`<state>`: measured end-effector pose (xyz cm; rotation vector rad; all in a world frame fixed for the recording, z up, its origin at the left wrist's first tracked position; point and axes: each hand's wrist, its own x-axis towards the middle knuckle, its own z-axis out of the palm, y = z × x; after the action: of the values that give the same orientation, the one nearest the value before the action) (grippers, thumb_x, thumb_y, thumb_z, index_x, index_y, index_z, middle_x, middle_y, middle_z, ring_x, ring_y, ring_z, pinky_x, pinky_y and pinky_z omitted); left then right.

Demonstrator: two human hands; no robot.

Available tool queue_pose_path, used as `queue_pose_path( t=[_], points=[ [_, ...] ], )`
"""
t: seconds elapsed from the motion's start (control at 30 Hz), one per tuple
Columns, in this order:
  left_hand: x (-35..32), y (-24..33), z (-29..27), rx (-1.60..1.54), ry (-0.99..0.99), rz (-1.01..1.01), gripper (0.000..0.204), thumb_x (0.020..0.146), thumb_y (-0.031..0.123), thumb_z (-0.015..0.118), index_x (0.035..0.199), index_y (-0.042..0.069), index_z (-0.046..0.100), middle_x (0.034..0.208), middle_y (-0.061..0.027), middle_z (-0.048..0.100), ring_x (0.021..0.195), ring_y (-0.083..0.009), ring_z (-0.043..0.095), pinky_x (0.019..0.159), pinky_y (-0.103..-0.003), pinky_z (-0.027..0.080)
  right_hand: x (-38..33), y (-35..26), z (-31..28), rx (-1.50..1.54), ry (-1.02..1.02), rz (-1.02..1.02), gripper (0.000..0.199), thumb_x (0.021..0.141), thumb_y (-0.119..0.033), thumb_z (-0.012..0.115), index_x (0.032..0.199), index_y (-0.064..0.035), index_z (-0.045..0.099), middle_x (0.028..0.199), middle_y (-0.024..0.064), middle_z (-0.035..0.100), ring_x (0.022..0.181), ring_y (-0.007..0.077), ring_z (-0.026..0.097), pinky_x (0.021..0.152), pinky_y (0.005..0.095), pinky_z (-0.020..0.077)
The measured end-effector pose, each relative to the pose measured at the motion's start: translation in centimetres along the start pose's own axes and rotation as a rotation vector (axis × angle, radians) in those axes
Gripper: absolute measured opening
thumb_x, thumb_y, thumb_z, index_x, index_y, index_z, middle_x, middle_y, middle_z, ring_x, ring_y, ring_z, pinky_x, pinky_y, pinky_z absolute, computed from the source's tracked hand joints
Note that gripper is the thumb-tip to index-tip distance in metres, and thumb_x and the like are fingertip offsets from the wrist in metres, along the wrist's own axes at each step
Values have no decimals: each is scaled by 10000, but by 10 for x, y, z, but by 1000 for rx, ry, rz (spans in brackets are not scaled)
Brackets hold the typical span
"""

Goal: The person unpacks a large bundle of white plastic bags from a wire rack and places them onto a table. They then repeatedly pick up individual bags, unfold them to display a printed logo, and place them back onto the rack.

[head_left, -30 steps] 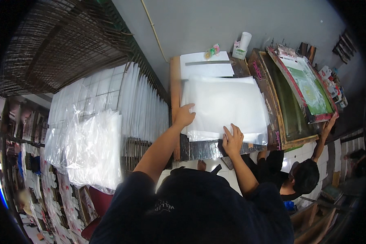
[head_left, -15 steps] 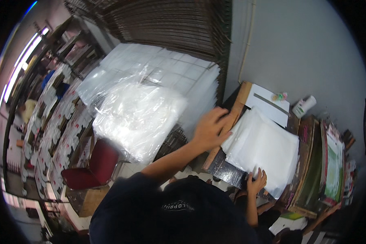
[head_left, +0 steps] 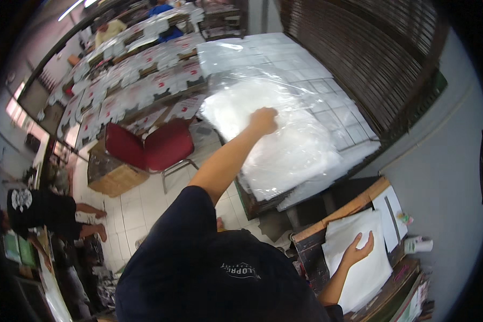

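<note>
My left arm reaches out to a big pile of clear and white plastic sheets (head_left: 295, 155) on a rack. My left hand (head_left: 264, 121) is closed at the top of the pile, its fingers curled under and partly hidden, so what they hold cannot be made out. Lower right, my right hand (head_left: 358, 251) hovers at a stack of white translucent sheets (head_left: 370, 276) on a dark workbench. Its fingers are curved and apart, with nothing between them.
A wooden strip (head_left: 341, 210) edges the bench, beside a white board (head_left: 390, 217) and a white bottle (head_left: 418, 245). A red chair (head_left: 169, 147) stands left of the rack. Tables with printed cut sheets (head_left: 145, 88) lie beyond. Another person (head_left: 45, 214) is at far left.
My view has swung left. My left hand has moved from beside the bench stack over to the plastic pile and closed. My right hand stays by the white sheets.
</note>
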<state>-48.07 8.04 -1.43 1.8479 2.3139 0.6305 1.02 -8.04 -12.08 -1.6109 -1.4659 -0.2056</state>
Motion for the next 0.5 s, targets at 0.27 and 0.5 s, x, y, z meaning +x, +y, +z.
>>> queue_pose_path(
  t=[0.27, 0.5],
  points=[
    [-38, -68, -133, -827, 543, 282, 230, 784, 179, 566, 647, -4, 596, 867, -180, 541, 909, -311, 516, 838, -383, 419, 5, -215, -13, 300, 56, -306, 718, 837, -394, 662, 1367, -7, 370, 1382, 196, 410, 1270, 339, 404, 1008, 476, 345],
    [-191, -154, -171, -1100, -303, 660, 252, 941, 206, 448, 1096, 48, 568, 1080, -120, 549, 1084, -258, 496, 962, -365, 372, -68, -469, 25, 847, -241, -918, 861, 790, -489, 668, 1419, -46, 280, 1401, 191, 376, 1293, 359, 367, 1017, 503, 344]
  ],
)
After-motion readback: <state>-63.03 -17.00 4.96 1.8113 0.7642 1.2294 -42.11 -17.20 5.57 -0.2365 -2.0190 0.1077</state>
